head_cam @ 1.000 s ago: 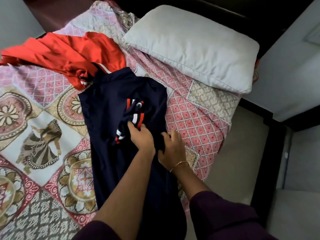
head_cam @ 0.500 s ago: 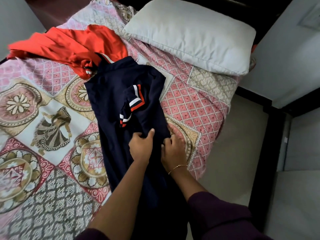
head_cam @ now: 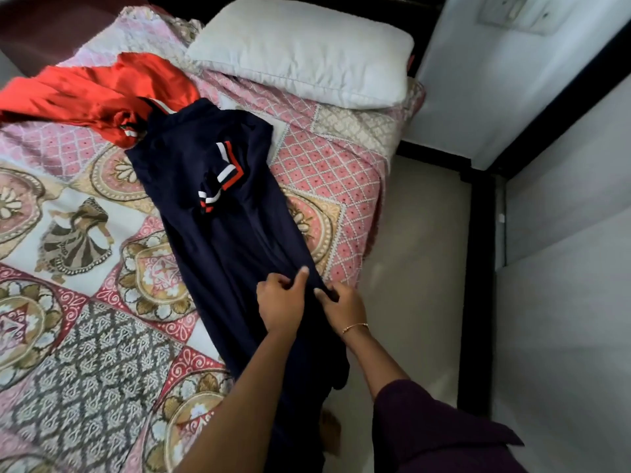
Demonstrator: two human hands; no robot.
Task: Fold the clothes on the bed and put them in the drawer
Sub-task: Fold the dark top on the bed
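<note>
A long navy garment (head_cam: 225, 230) lies lengthwise on the bed, folded narrow, its red-and-white striped sleeve cuffs turned onto its chest. Its lower end hangs over the bed's near edge. My left hand (head_cam: 280, 302) rests on the cloth near its lower part, fingers curled, thumb raised. Right beside it, my right hand (head_cam: 343, 307) pinches the garment's right edge at the mattress side. A crumpled red garment (head_cam: 95, 93) lies at the far left, touching the navy collar.
A patterned pink quilt (head_cam: 78, 268) covers the bed. A grey-white pillow (head_cam: 307, 49) lies at the head. Pale floor (head_cam: 416, 240) runs along the bed's right side, bounded by a dark frame (head_cam: 481, 268) and grey walls. My foot (head_cam: 329, 435) shows below.
Both hands slid down the navy garment from the sleeve cuffs toward its lower part. The cuffs now lie flat on the chest. The view pulled back.
</note>
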